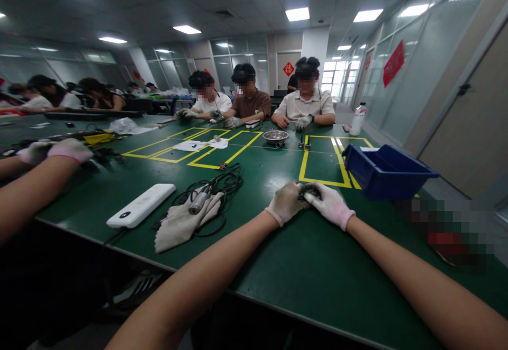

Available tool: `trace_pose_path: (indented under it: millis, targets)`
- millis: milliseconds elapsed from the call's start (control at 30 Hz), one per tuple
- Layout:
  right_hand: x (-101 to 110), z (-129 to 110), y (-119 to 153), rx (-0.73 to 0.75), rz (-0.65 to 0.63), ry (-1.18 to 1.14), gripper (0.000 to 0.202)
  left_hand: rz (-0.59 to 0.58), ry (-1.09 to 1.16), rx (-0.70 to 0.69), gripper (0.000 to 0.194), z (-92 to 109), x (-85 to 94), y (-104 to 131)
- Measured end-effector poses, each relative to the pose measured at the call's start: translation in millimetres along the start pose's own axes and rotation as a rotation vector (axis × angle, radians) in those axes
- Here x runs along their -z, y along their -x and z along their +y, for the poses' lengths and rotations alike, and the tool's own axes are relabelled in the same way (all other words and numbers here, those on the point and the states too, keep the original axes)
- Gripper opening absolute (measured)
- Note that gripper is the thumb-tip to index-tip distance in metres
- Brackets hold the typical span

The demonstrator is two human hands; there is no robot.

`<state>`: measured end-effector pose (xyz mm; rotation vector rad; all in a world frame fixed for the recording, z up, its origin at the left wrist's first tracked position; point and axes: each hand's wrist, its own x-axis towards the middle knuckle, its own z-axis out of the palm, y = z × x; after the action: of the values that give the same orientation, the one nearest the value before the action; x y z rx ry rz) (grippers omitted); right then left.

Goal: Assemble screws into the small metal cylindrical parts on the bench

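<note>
Over the green table (270, 249), my left hand (286, 202) and my right hand (330, 205) meet, both in whitish work gloves with pink cuffs. Their fingers close around a small dark part (304, 193), mostly covered by the gloves, so its kind cannot be made out. A blue plastic bin (391, 176) stands just beyond my right hand. To the left of my left hand lies a silver cylindrical tool (200, 200) with a black cable, resting on a beige cloth or glove (178, 226).
A white power strip (141, 204) lies left of the tool. Farther off are a metal bowl (275, 137), two small dark parts (305, 143), yellow tape outlines (325, 183) and a white bottle (358, 120). Gloved co-workers sit opposite; another person's hands (69, 150) work at left.
</note>
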<state>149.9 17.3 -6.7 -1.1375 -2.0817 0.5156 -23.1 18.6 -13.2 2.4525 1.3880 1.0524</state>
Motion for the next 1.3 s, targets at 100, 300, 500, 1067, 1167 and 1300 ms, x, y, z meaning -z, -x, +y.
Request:
trace_pose_path:
  millis: [100, 300, 500, 1067, 1167, 1300]
  targets:
    - [-1, 1, 0, -0.003, -0.035, -0.024, 0.037, 0.007, -0.002, 0.035, 0.038, -1, -0.7, -2]
    - [-8, 3, -2, 0.009, -0.009, -0.011, 0.023, 0.084, -0.028, 0.095, 0.044, -2, 1.1, -3]
    - [-4, 15, -6, -0.183, 0.173, -0.118, 0.036, 0.203, -0.006, 0.086, 0.061, 2, 12.4, -7]
    - [1, -10, 3, -0.105, -0.139, -0.16, 0.031, -0.056, 0.639, 0.097, 0.037, -7, 21.8, -1]
    - [0, -9, 4, 0.038, -0.128, -0.066, 0.02, -0.06, 0.48, -0.035, 0.032, 0, 25.8, 0]
    - [-2, -6, 6, 0.186, -0.148, -0.032, 0.015, -0.106, 0.246, -0.204, 0.045, 11, 22.1, 2]
